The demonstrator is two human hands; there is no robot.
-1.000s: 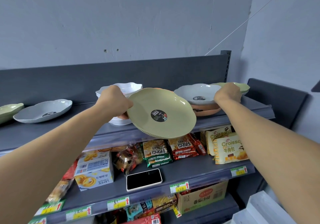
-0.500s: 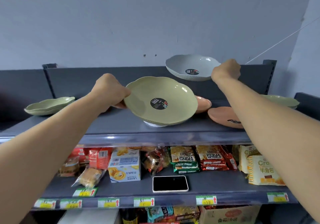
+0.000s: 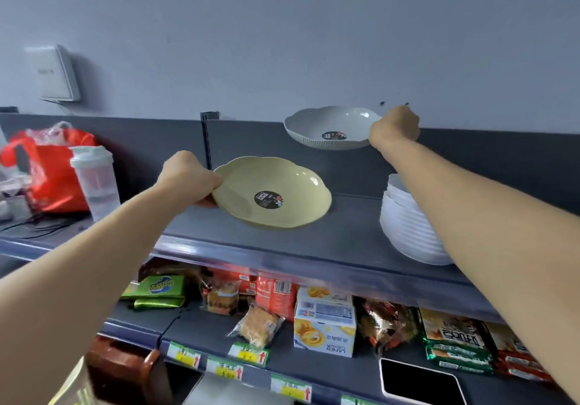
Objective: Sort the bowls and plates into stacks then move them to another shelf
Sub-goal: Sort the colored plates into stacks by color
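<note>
Head view: roughly midway, I'd judge, with white bowl stack (image 3: 408, 225) on shelf (image 3: 314, 247) at 3 o'clock, left grip (image 3: 188, 175) pinches green plate (image 3: 273, 192), right grip (image 3: 395, 128) curled on grey plate (image 3: 329, 125) at 1 o'clock, neither stacked.

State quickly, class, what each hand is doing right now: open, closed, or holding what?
Left hand: grips the green plate by its rim.
Right hand: grips the grey plate by its rim.

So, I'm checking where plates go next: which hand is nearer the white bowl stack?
Right. The right hand, gripping the grey plate, is above the white bowl stack; the left hand, holding the green plate, is far to its left.
</note>
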